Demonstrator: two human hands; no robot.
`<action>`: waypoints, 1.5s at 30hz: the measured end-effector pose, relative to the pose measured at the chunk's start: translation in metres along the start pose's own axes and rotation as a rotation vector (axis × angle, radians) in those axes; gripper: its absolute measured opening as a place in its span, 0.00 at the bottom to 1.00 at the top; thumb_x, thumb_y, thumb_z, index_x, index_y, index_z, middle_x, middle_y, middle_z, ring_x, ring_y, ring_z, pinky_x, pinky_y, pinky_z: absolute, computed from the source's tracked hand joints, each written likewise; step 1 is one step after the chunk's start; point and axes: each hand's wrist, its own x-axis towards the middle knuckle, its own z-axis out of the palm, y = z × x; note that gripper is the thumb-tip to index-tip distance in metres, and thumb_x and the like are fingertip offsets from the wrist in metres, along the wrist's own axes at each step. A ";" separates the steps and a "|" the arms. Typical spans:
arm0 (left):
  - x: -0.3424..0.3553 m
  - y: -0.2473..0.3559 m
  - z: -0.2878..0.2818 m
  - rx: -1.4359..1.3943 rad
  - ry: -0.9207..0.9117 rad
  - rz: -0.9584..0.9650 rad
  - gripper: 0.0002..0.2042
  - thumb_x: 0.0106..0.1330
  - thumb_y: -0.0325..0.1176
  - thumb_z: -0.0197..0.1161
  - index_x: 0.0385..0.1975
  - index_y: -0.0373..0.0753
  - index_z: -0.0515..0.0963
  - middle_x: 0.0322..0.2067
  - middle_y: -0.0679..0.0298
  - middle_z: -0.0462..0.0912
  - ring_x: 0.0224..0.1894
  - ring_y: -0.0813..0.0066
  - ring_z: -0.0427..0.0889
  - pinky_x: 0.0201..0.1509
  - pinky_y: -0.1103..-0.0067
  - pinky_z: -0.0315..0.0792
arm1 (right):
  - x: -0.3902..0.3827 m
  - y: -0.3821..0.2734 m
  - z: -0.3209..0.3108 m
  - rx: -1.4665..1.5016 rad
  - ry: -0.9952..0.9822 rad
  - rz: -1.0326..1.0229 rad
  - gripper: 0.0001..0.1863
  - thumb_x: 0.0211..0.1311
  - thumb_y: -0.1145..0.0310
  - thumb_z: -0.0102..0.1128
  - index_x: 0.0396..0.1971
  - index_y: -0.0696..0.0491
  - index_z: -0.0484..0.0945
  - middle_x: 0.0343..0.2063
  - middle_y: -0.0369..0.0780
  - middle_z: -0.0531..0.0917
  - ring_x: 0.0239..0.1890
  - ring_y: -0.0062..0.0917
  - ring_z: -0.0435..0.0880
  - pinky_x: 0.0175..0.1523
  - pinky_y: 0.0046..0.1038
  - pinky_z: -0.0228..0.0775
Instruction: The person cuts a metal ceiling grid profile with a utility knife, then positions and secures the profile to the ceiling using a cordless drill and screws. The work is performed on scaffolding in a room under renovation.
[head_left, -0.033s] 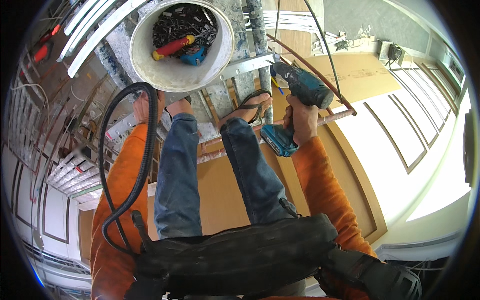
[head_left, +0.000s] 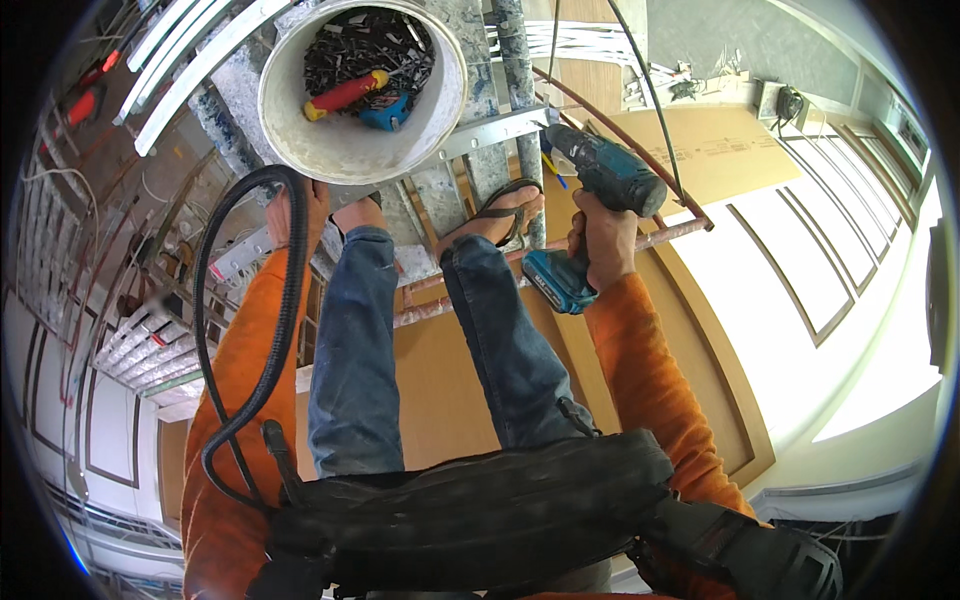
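My right hand (head_left: 600, 235) is closed round the grip of a dark teal cordless drill (head_left: 610, 170), whose tip is at a perforated metal strip (head_left: 505, 130) lying across a paint-spattered platform (head_left: 475, 75). My left hand (head_left: 295, 210), partly hidden by a black looped hose (head_left: 205, 320), is closed at the same strip, left of my feet, just below a white bucket (head_left: 362, 160). The bucket holds many small dark metal pieces (head_left: 350, 55), a red-and-yellow tool (head_left: 340, 95) and a blue object (head_left: 385, 115). My sandalled feet (head_left: 500, 215) rest on the platform.
Metal channels (head_left: 195, 70) lie at the upper left. A rusty rail (head_left: 670, 235) edges the platform, with brown boards (head_left: 710, 145) below it. Scaffold frames (head_left: 150, 350) stand at left. A cable (head_left: 650, 80) crosses at upper right. A black bag or belt (head_left: 470, 510) spans the lower edge.
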 end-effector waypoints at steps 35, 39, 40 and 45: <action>-0.124 -0.037 -0.127 -0.588 -0.306 -0.321 0.16 0.73 0.42 0.55 0.38 0.32 0.80 0.31 0.45 0.83 0.38 0.45 0.83 0.45 0.63 0.73 | -0.149 -0.176 -0.040 0.642 0.123 0.206 0.14 0.70 0.68 0.53 0.52 0.58 0.75 0.22 0.33 0.69 0.24 0.18 0.69 0.32 0.24 0.67; -0.136 -0.051 -0.129 -0.615 -0.257 -0.365 0.16 0.73 0.41 0.57 0.33 0.31 0.77 0.23 0.54 0.74 0.28 0.74 0.71 0.35 0.71 0.68 | -0.154 -0.180 -0.042 0.547 0.101 0.225 0.16 0.70 0.68 0.52 0.53 0.59 0.75 0.23 0.33 0.69 0.25 0.19 0.69 0.32 0.25 0.67; -0.140 -0.049 -0.129 -0.598 -0.262 -0.399 0.16 0.73 0.41 0.56 0.33 0.31 0.77 0.23 0.53 0.75 0.28 0.71 0.73 0.36 0.70 0.69 | -0.155 -0.180 -0.043 0.504 0.095 0.256 0.17 0.70 0.68 0.53 0.54 0.60 0.75 0.23 0.33 0.69 0.25 0.18 0.69 0.32 0.25 0.67; -0.160 -0.016 -0.145 -0.444 -0.106 -0.241 0.16 0.74 0.40 0.55 0.36 0.30 0.77 0.30 0.41 0.79 0.33 0.43 0.77 0.38 0.63 0.70 | -0.170 -0.180 -0.057 0.308 0.046 0.156 0.12 0.70 0.67 0.57 0.47 0.58 0.77 0.22 0.32 0.70 0.25 0.17 0.68 0.32 0.23 0.64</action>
